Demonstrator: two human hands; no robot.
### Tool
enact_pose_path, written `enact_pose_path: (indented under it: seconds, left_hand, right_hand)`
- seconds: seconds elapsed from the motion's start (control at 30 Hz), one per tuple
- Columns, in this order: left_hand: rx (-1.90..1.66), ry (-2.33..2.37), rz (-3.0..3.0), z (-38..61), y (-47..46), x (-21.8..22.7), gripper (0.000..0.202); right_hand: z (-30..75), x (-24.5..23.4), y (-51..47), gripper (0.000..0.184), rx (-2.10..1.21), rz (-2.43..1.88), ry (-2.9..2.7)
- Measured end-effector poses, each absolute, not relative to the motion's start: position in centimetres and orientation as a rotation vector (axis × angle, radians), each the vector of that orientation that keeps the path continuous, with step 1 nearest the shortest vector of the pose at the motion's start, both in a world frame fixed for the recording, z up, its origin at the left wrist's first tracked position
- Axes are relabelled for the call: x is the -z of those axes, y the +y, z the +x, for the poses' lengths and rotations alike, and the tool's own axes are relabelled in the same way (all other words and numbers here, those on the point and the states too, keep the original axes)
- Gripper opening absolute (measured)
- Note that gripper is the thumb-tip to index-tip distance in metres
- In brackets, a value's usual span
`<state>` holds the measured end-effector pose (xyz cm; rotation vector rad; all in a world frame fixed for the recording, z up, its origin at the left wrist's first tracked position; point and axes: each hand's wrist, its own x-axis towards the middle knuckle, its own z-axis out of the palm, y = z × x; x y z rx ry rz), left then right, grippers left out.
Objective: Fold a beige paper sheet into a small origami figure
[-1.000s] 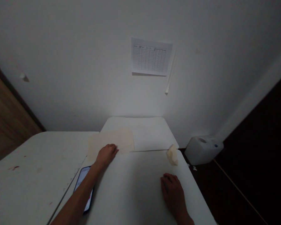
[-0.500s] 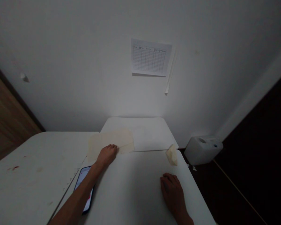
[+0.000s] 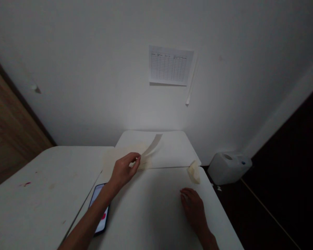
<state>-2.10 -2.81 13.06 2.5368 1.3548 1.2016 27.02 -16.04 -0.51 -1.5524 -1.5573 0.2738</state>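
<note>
My left hand (image 3: 123, 170) pinches the near edge of a cream paper sheet (image 3: 148, 151) and holds it lifted, so one corner rises above the white table (image 3: 151, 208). More cream paper (image 3: 112, 158) lies flat under and left of that hand. My right hand (image 3: 194, 208) rests palm down on the table with fingers loosely spread and nothing in it. A small folded cream paper piece (image 3: 194, 172) sits just beyond its fingertips, near the table's right edge.
A phone (image 3: 100, 213) with a lit screen lies under my left forearm at the seam with a second white table (image 3: 41, 187). A white plastic container (image 3: 228, 166) stands on the floor at the right. A printed chart (image 3: 170, 65) hangs on the wall.
My left hand went from lying flat on the paper to pinching a sheet and lifting it off the table. My right hand stayed where it was.
</note>
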Motion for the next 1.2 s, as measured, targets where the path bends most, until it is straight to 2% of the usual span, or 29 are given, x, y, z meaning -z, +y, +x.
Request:
enact_pose_path:
  seconds: [0.07,0.17,0.33,0.43,0.6,0.77,0.97,1.2]
  left_hand:
    - [-1.443,1.271,2.284,-1.8,-3.8,-14.2,0.02]
    - [-1.556,1.295,1.851,-1.5,-4.8,-15.2,0.022]
    - [-1.479,1.318,1.315,-1.3,-5.4,-13.2,0.033]
    - [-1.328,1.391,1.22,-1.1,-6.2,-10.5,0.041]
    - [-1.174,1.475,1.252,-0.8,-7.8,-6.4,0.047]
    - [-1.038,1.579,1.424,-1.1,-8.1,-3.8,0.035]
    - [-0.939,1.662,1.554,-1.2,-8.1,-2.1,0.027]
    - [-0.969,1.566,1.53,-1.5,-8.0,-1.6,0.03]
  right_hand:
    - [26.6,-0.1,-15.1,0.029,-0.412,-1.518,-1.435]
    - [26.0,-1.5,-13.2,0.041,-0.61,-1.474,-1.226]
    - [25.3,-3.8,-9.8,0.061,-0.927,-1.234,-1.058]
    - [24.9,-3.9,-8.9,0.062,-1.011,-1.268,-1.108]
    - [24.9,-2.4,-9.3,0.051,-0.951,-1.421,-1.169]
    - [24.9,-1.5,-10.8,0.042,-0.748,-1.616,-1.241]
    - [24.0,-0.4,-12.5,0.041,-0.47,-1.788,-1.621]
    - [24.0,0.1,-12.9,0.042,-0.446,-1.687,-1.547]
